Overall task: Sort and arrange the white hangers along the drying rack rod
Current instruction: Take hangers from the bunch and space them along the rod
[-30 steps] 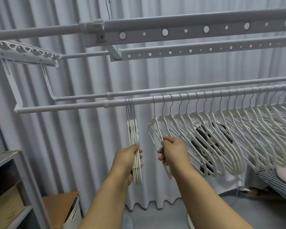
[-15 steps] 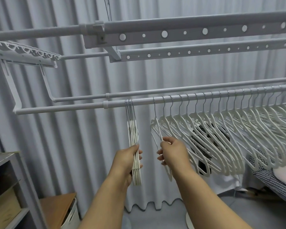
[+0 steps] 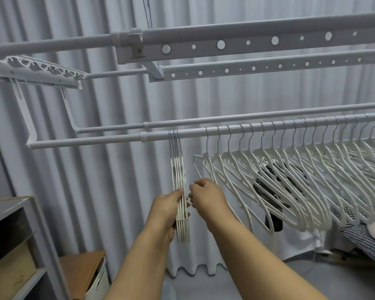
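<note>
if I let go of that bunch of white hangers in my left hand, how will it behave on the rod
The bunched hangers would likely swing, since only thin hooks hold them on the rod. They look stiff and light. They may fan apart once the left hand releases.

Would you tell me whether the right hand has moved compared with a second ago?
Yes. The right hand has shifted left, away from the spread hangers and toward the bunched hangers that the left hand grips; its fingertips now nearly reach that bunch.

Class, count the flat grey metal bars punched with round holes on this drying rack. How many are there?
2. One flat grey punched bar runs directly under the top rod; the second punched bar sits lower. Both run off the right edge.
</note>
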{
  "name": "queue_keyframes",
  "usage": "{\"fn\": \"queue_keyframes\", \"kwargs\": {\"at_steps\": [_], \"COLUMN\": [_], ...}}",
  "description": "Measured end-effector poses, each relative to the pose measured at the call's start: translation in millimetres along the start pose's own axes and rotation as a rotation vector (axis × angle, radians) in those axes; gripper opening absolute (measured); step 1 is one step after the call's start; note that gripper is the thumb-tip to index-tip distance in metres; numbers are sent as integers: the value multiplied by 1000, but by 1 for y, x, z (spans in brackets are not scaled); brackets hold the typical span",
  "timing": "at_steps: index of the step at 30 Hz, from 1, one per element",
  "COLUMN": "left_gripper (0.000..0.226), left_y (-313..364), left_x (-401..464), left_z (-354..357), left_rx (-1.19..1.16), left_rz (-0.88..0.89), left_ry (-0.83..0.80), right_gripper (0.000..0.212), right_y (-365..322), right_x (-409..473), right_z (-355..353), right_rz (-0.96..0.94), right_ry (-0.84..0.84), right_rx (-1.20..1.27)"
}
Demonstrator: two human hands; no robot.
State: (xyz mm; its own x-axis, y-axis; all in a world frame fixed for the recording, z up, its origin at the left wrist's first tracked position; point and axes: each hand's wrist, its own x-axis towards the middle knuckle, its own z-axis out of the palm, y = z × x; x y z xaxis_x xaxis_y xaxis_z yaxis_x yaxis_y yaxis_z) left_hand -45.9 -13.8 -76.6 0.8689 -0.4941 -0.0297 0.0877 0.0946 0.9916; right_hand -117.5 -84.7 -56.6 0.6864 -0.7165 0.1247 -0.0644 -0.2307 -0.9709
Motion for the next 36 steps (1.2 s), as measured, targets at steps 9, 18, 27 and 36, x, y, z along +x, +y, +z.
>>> {"fn": "queue_keyframes", "kwargs": {"at_steps": [9,18,27,36], "left_gripper": [31,33,30,28], "left_y": [0,2,4,11], "left_x": [-5,-6,-5,-12], "left_z": [-6,-10,-18,-23], "left_rx": [-18,-2,6,19], "left_rz": [12,32,34,41], "left_ry": [14,67,142,159], "right_gripper": [10,29,37,38], "right_y": [2,4,10,14], "right_x": [17,24,19,23], "right_z": [11,22,13,5], "right_rz": [189,98,33,48], "right_ry": [-108,40,91,150], "right_rx": [358,237,201,235]}}
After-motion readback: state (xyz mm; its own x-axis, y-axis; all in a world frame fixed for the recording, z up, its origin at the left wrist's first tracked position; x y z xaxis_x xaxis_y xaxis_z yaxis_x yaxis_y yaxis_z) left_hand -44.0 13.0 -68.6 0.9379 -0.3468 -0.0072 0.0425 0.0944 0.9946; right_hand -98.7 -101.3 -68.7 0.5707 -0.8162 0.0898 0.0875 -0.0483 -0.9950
